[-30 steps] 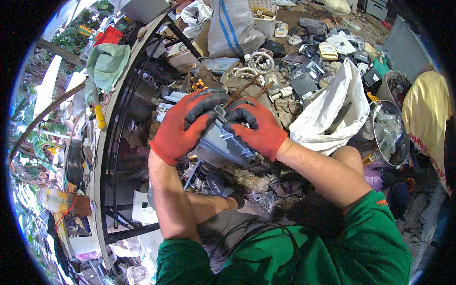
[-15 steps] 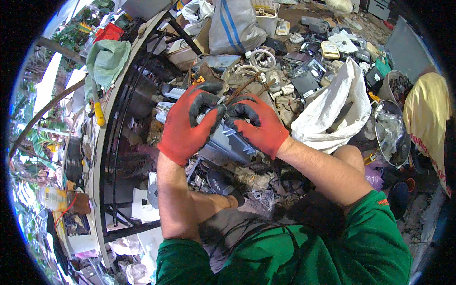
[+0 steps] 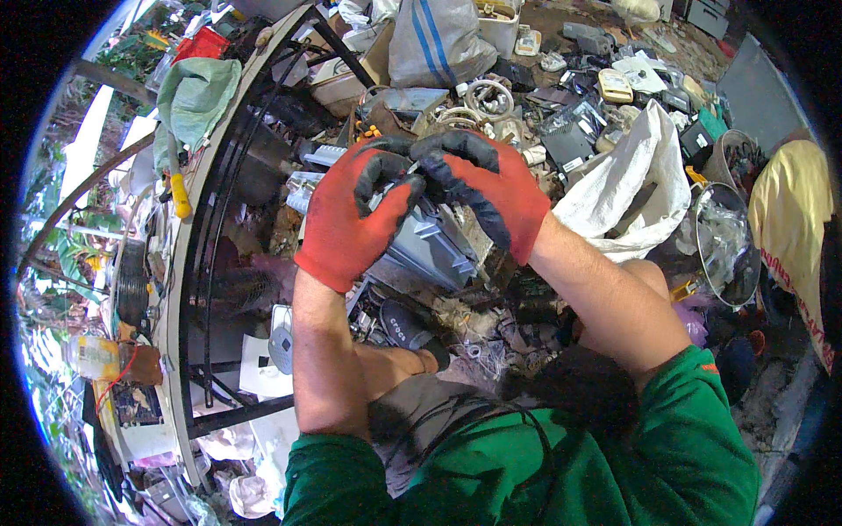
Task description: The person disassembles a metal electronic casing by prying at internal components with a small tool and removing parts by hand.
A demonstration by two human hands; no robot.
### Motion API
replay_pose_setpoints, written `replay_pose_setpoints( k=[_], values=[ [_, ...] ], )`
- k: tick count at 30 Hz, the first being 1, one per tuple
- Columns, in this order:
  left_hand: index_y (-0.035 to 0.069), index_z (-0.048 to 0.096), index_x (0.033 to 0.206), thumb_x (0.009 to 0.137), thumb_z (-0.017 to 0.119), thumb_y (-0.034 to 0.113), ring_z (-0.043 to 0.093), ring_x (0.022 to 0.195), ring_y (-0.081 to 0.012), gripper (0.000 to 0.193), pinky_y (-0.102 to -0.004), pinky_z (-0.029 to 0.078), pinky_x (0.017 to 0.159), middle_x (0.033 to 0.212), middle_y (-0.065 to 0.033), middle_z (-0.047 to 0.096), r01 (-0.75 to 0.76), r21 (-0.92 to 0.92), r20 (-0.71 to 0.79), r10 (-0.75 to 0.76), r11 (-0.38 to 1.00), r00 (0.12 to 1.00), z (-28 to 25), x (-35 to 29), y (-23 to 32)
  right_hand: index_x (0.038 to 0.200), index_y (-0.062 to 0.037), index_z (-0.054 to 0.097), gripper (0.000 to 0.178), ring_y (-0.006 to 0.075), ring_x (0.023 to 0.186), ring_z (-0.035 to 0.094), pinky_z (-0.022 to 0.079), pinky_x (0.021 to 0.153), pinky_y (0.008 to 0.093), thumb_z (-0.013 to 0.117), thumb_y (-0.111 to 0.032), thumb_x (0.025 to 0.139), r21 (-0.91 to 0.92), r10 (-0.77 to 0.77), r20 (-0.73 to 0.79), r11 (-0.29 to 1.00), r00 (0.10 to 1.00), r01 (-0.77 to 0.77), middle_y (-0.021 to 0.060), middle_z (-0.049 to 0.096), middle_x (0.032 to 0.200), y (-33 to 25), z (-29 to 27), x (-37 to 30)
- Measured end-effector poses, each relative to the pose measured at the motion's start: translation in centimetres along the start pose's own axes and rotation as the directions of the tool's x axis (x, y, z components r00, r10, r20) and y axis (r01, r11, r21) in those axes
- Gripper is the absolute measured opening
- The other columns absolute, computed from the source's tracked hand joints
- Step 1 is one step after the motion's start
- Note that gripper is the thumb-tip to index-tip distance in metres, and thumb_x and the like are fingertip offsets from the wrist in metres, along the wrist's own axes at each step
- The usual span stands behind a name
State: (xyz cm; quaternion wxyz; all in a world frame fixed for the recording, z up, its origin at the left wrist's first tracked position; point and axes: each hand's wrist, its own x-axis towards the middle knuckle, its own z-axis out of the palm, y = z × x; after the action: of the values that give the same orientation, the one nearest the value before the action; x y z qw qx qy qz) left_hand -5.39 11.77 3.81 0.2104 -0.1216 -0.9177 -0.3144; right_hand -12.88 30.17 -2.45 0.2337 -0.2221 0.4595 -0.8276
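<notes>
Both of my hands wear red work gloves with black-coated fingers and meet at the middle of the view. My left hand [image 3: 351,215] is closed in a pinch, thumb against fingers. Close against it, my right hand [image 3: 504,188] is also closed, its fingertips bent toward the left thumb. A small pale sliver shows between the fingertips; the gloves hide what it belongs to. Below the hands lies a grey ribbed plastic housing [image 3: 434,250], partly covered by my left glove.
At left stands a black-framed table [image 3: 197,263] with a yellow-handled tool [image 3: 181,195] and a green cloth [image 3: 197,105]. An open white sack [image 3: 627,188] and a bucket of clear plastic scraps [image 3: 726,250] are at right. Electronic scrap [image 3: 570,140] and a striped sack [image 3: 438,44] lie beyond.
My right hand has shifted up and its fingers now reach over closer to the left fingertips, covering a rusty rod seen before. The left hand has stayed nearly in place.
</notes>
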Motion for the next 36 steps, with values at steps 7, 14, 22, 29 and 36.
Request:
replay_pose_setpoints(
  k=[7,14,22,29,36],
  values=[
    [0.000,0.069,0.105,0.076,0.077,0.013,0.067,0.102,-0.0287,0.032,-0.0352,0.049,0.093,0.113,-0.0149,0.068,0.048,-0.053,0.064,-0.045,0.997,0.997,-0.8,0.3,-0.6,0.116,-0.0036,0.067,0.025,0.0100,0.088,0.062,0.051,0.077,0.0271,0.063,-0.021,0.099,0.098,0.103,0.120,0.988,0.987,-0.115,0.0012,0.069,0.098,0.2,-0.4,1.0],
    [0.000,0.065,0.107,0.076,0.074,0.013,0.061,0.109,-0.0353,0.035,-0.0407,0.047,0.096,0.119,-0.0186,0.062,-0.048,-0.018,0.094,0.050,0.999,0.994,0.0,0.5,-0.5,0.123,-0.0071,0.066,0.029,0.0104,0.094,0.066,0.054,0.080,0.0291,0.065,-0.022,0.098,0.134,0.109,0.180,0.982,0.978,-0.134,0.0023,0.071,0.107,1.7,-1.8,2.3],
    [0.001,0.058,0.120,0.079,0.068,0.007,0.055,0.118,-0.0403,0.043,-0.0420,0.045,0.101,0.129,-0.0215,0.054,-0.162,0.080,0.002,0.162,0.984,0.987,0.9,0.5,0.7,0.120,-0.0051,0.067,0.027,0.0101,0.091,0.067,0.055,0.079,0.0279,0.065,-0.022,0.098,0.297,0.075,0.215,0.945,0.974,-0.139,0.0035,0.071,0.106,2.5,-2.4,3.0],
    [0.002,0.062,0.120,0.079,0.069,0.006,0.059,0.120,-0.0344,0.041,-0.0386,0.046,0.102,0.127,-0.0195,0.060,-0.107,-0.067,0.050,0.111,0.992,0.993,0.8,0.6,0.4,0.119,-0.0042,0.067,0.027,0.0119,0.091,0.068,0.056,0.080,0.0287,0.067,-0.020,0.097,0.339,0.062,0.213,0.931,0.975,-0.133,0.0046,0.071,0.106,3.1,-2.6,2.6],
    [0.001,0.065,0.120,0.079,0.072,0.008,0.063,0.114,-0.0312,0.042,-0.0365,0.047,0.100,0.124,-0.0166,0.064,-0.027,-0.109,0.096,0.038,0.994,0.995,0.1,0.3,0.1,0.118,-0.0043,0.067,0.025,0.0140,0.096,0.068,0.056,0.084,0.0305,0.066,-0.019,0.097,0.385,0.097,0.190,0.908,0.977,-0.166,0.0051,0.071,0.108,3.8,-2.5,2.3]
  ],
)
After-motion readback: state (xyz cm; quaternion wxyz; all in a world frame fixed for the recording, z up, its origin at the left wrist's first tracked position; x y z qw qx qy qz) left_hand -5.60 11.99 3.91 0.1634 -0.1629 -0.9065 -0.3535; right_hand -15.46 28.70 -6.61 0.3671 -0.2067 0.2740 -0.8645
